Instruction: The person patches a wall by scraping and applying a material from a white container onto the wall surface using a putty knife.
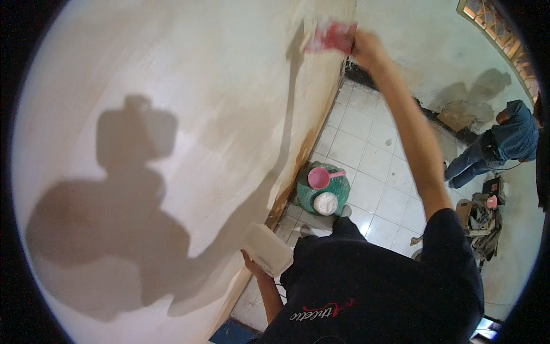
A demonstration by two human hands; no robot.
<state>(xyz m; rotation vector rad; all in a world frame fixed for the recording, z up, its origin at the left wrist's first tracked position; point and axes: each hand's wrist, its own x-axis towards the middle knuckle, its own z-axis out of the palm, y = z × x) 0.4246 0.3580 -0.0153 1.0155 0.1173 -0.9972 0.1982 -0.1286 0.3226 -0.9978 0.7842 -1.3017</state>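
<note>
My right arm reaches far out to the wall [229, 74]. In my closed right hand [368, 50] is a red putty scraper [333, 38], smeared with whitish filler, with its far edge at or very near the wall. The scraper is slightly blurred. Low beside the wall, my left hand [252, 265] grips a whitish plastic tub [268, 250] by its side and underside. The tub is tilted, and what it holds cannot be made out.
On the white tiled floor [375, 189], a green sack [302, 192] lies by my feet, with a pink dipper [319, 178] and a round white container [325, 203] on it. Another person [511, 137] stands at the far right, near a cluttered heap [484, 223].
</note>
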